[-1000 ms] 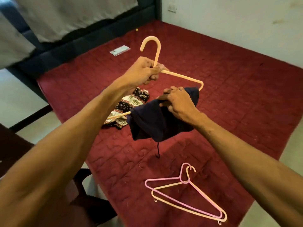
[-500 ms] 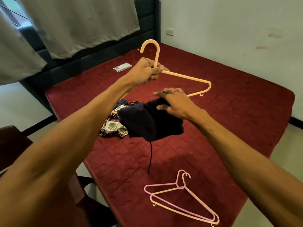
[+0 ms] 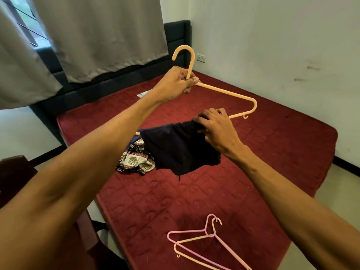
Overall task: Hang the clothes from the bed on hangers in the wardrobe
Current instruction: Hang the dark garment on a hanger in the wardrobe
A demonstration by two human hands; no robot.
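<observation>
Head view. The left hand (image 3: 175,82) is clamped round the neck of the peach hanger (image 3: 226,92), just under its hook, as it was half a second ago. The right hand (image 3: 216,129) now sits further along the lower bar, fingers curled onto the top edge of the dark navy garment (image 3: 175,147). The garment is spread wider over the bar than before, and its dangling cord shows shorter. The hands are apart, both held over the bed (image 3: 272,152).

Hanger: thin, smooth plastic rod, a triangle with a small hook at its right corner. Garment: soft, matte, hanging in folds. Bed cover: dark red, quilted with stitched motifs. An elephant-print cloth (image 3: 136,160) lies crumpled on the bed behind the garment. A pair of hangers (image 3: 211,233), pink and peach, lies overlapped near the bed's edge.
</observation>
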